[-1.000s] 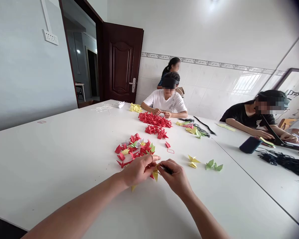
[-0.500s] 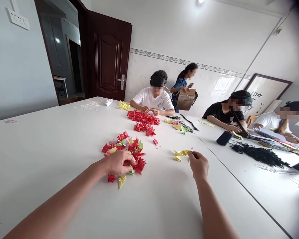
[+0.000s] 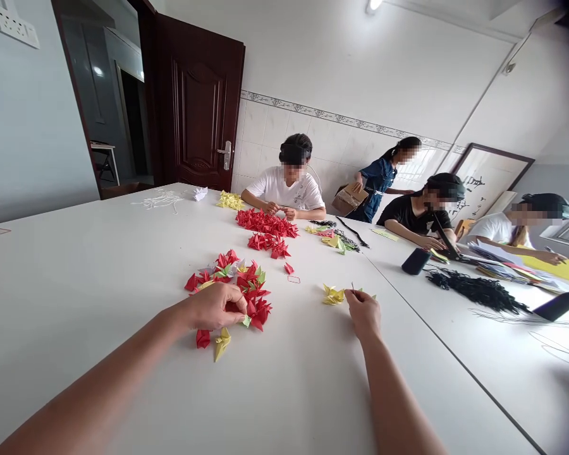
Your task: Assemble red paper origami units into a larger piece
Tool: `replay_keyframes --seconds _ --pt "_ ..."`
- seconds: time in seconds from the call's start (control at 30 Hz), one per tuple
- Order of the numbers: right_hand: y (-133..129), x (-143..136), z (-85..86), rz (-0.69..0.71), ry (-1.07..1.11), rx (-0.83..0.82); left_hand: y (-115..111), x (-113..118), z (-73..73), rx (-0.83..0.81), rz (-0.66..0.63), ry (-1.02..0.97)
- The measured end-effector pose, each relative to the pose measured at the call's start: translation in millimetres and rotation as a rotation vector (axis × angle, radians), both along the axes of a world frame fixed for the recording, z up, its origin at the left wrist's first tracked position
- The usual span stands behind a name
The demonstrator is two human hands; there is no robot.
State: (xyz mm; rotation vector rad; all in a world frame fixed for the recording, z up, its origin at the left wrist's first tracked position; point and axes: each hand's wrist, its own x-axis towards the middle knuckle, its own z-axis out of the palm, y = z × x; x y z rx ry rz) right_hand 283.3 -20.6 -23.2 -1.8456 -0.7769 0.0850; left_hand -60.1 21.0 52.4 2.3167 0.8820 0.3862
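My left hand (image 3: 218, 306) is over the near side of a mixed pile of folded paper cranes (image 3: 258, 309), mostly red. Its thumb and fingers are pinched at a small green paper crane (image 3: 246, 321); the fingers partly hide the contact. Just below lie a red folded piece (image 3: 202, 339) and a yellow paper crane (image 3: 222, 344). My right hand (image 3: 364, 311) is closed on a thin, dark, needle-like tool (image 3: 353, 287), whose tip points up. Yellow paper cranes (image 3: 333, 294) lie beside its fingertips, and a bit of green shows behind the hand.
Across the white table, a person in white (image 3: 284, 186) sits behind red cranes (image 3: 265, 223). Black cord (image 3: 477, 289), a dark spool (image 3: 415, 260) and papers lie right, near two seated people. Another person stands behind with a cardboard box (image 3: 349, 200). A seam crosses the table.
The view has turned slightly right. My left fingers have shifted a little in the pile with the green crane. The standing person has moved right and lowered the box.
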Motion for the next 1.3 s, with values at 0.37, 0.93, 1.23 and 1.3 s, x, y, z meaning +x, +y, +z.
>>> replay_keyframes --seconds 0.37,0.93,1.23,1.3 --pt "0 -54 29.2 0.276 0.070 0.108 5 10 -14.8 0.291 0.115 -0.384" --pt "-21 -143 34.4 0.879 0.123 0.082 -20 26 -23.5 0.343 -0.065 -0.477" --pt "-25 -150 36.7 0.995 0.197 0.141 -22 30 -28.2 0.086 0.010 -0.591" --pt "-28 -149 39.5 0.983 0.164 0.155 -21 29 -27.1 0.100 0.024 -0.602"
